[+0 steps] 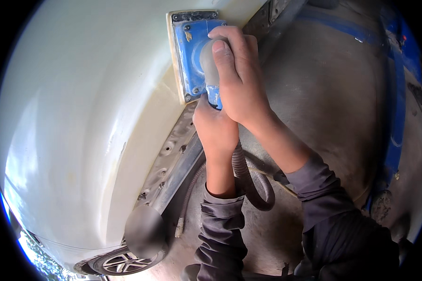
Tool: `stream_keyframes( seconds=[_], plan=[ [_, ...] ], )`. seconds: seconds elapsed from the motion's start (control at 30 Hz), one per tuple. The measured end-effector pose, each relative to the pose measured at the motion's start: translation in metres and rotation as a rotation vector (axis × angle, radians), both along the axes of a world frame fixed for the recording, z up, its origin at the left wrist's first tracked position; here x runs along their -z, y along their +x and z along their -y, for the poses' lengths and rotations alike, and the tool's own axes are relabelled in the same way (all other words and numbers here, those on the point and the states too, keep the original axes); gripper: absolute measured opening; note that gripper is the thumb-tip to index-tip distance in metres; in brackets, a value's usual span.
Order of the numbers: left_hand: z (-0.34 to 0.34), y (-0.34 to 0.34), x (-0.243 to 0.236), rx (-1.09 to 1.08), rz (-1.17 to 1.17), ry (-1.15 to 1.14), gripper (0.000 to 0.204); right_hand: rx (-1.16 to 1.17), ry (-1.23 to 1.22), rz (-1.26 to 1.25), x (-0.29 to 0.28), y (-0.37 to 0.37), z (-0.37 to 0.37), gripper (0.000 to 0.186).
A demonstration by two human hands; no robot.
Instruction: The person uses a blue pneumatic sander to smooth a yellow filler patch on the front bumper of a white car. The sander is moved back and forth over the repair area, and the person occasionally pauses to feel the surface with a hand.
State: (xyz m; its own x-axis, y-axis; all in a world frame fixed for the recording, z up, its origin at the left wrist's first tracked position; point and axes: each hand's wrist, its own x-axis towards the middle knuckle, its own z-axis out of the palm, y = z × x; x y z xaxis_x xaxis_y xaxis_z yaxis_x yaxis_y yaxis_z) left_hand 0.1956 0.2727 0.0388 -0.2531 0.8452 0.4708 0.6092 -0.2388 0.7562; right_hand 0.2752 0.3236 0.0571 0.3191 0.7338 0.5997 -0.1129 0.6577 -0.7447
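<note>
A blue rectangular sander with a worn, screw-cornered plate lies with its pad against the pale car body panel, near the panel's lower edge. My left hand is closed around the handle end of the sander, its fingers partly hidden. My right hand is wrapped over the rounded grey top of the tool, thumb and fingers bent on it. From below my left hand a grey corrugated hose loops down beside my left sleeve.
Along the car's underside runs a bare metal sill with holes. A wheel shows at the lower left. Thinner tubing hangs over the dusty floor. Blue metal framework stands at the right.
</note>
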Motion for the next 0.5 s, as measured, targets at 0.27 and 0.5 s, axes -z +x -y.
stream_keyframes(
  seconds=[0.27, 0.5],
  plan=[
    [-0.003, 0.047, -0.031, -0.701, 0.132, -0.525, 0.054, -0.119, 0.016, 0.316, -0.001, -0.029, 0.044, 0.065],
    [-0.028, 0.01, 0.032, 0.152, 0.041, 0.035, 0.04, 0.013, -0.162, 0.223, 0.005, 0.024, -0.017, 0.067]
  ],
)
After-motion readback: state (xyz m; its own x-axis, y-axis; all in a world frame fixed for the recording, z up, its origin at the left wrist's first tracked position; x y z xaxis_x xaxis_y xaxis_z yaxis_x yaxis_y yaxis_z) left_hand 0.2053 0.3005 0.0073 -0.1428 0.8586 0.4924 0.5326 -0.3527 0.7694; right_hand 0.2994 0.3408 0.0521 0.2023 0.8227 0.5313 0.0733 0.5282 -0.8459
